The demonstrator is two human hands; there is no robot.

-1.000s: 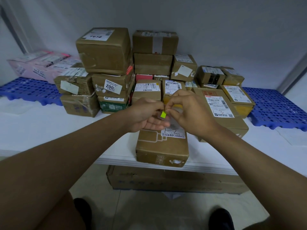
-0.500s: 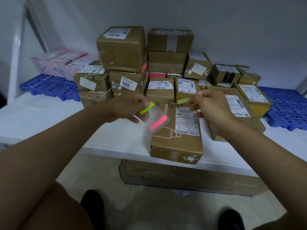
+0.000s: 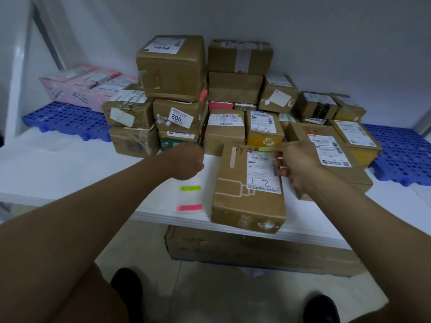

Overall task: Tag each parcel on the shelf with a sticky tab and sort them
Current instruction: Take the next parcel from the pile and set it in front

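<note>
Holding a green sticky tab (image 3: 266, 149) in a pinch, the right hand (image 3: 294, 162) has it right over the far top edge of the front parcel (image 3: 249, 190), the one with "1-2" scrawled on its label, sitting at the near edge of the shelf (image 3: 58, 169). Can't quite tell if the tab is stuck down yet or just touching. The left hand (image 3: 186, 162) hangs just left of that box with fingers curled loosely, gripping nothing as far as I can see. The tab sheet (image 3: 190, 198), with a yellow-green strip and a pink one, lies flat on the shelf between the left hand and the near edge. Progress-wise I'd say it's early days: the big pile of stacked parcels (image 3: 210, 101) farther back shows no coloured tabs that I can make out, and nothing looks sorted, so pretty much the whole pile is left.
</note>
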